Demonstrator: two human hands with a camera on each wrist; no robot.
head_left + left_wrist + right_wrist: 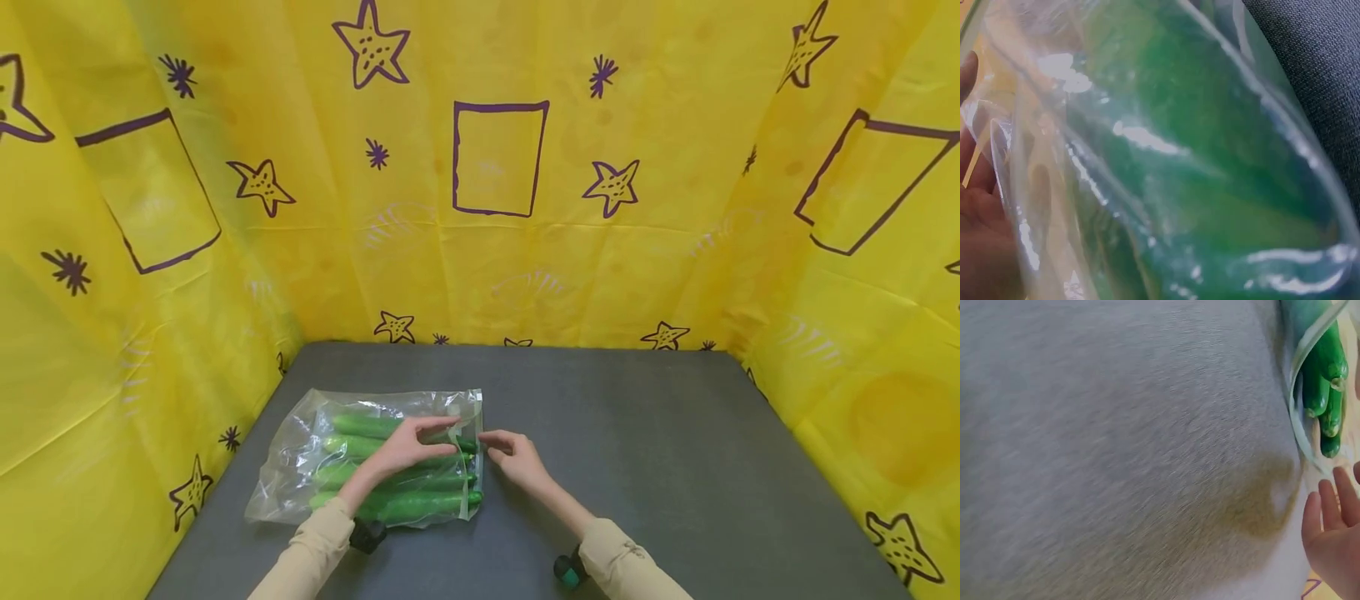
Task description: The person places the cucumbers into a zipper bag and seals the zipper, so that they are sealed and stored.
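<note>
A clear plastic bag (288, 467) lies on its side on the grey table, its mouth toward the right. Inside it are several long green cucumbers (397, 505), side by side; their ends (1330, 447) show at the parted mouth in the right wrist view. My left hand (405, 446) is over the bag near its mouth, thumb and fingers extended and apart, with fingertips at the raised upper lip. Just right of the mouth is my right hand (519, 463), fingers loosely bent at the bag's edge (479, 417). Nothing shows in its grasp.
The dark grey table (637, 442) extends to the right of the bag and behind it. Yellow cloth walls (495, 275) with purple drawn stars and frames enclose its back and both sides. A dark device (367, 535) sits on the left wrist, another (570, 570) on the right.
</note>
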